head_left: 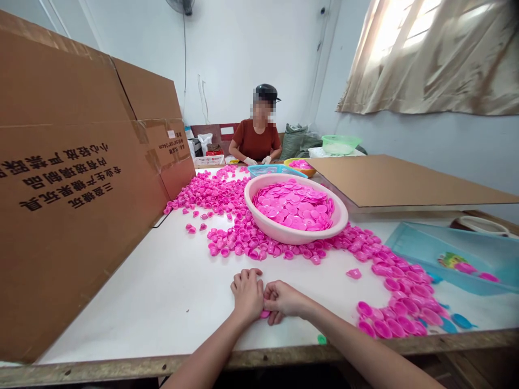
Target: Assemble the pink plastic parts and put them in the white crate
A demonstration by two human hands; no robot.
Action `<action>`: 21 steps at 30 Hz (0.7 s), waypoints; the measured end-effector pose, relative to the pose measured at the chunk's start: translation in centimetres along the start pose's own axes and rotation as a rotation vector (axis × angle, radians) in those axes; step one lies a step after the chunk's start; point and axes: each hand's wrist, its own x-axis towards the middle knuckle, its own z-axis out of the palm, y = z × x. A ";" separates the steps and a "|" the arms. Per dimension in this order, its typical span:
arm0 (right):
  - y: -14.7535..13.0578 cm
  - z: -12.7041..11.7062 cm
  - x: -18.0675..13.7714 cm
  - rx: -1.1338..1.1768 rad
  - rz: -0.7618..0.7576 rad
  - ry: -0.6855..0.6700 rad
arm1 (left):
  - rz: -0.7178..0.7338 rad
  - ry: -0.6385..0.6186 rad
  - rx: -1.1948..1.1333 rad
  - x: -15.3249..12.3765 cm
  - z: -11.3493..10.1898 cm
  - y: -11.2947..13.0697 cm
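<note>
As your right hand (280, 300) pinches a pink plastic piece (265, 314), lower centre, positioning seems underway; next needs steadiness; left hand (248, 292): grip unclear.

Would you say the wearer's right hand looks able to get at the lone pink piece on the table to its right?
Probably yes: only white tabletop shows between the right hand and the lone pink piece, though that hand seems occupied with a small pink part.

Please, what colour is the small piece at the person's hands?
The small piece is bright pink, best seen in the head view.
</note>
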 end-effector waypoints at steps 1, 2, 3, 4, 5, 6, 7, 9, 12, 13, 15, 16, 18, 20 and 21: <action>-0.1 -0.2 0.1 -0.023 0.015 -0.010 | 0.014 -0.007 0.015 0.0 0.0 0.0; -0.2 -0.2 0.2 -0.043 0.025 -0.018 | 0.025 -0.013 0.030 0.0 0.0 0.1; -0.2 -0.2 0.3 -0.058 0.032 -0.024 | 0.034 -0.015 0.045 0.0 0.0 0.1; -0.2 -0.2 0.4 -0.069 0.035 -0.026 | 0.042 -0.015 0.057 0.0 0.0 0.2; -0.1 -0.1 0.5 -0.077 0.035 -0.022 | 0.048 -0.011 0.065 0.1 0.0 0.2; 0.0 0.0 0.5 -0.081 0.030 -0.010 | 0.054 -0.003 0.066 0.1 0.0 0.3; 0.1 0.1 0.5 -0.084 0.020 0.008 | 0.061 0.009 0.062 0.1 0.0 0.3; 0.2 0.2 0.4 -0.084 -0.001 0.046 | 0.075 0.039 0.048 -0.1 -0.1 0.4; 0.4 0.3 0.3 -0.058 -0.015 0.080 | 0.089 0.092 0.046 -0.5 -0.4 0.6; 0.5 0.3 0.3 -0.050 -0.016 0.084 | 0.097 0.104 0.053 -0.6 -0.4 0.8; 0.6 0.6 0.3 -0.047 -0.027 0.107 | 0.133 0.091 0.086 -0.6 -0.5 1.1; 0.6 0.9 0.3 -0.053 -0.046 0.132 | 0.152 0.061 0.110 -0.6 -0.6 1.3; 0.3 1.9 0.1 -0.053 -0.120 0.194 | 0.156 -0.023 0.130 -0.6 -1.3 1.3; -0.4 3.2 -0.5 -0.010 -0.233 0.207 | 0.138 -0.078 0.081 -1.3 -3.2 0.4; -0.9 3.9 -1.1 0.015 -0.292 0.189 | 0.130 -0.067 0.044 -2.0 -4.6 -0.5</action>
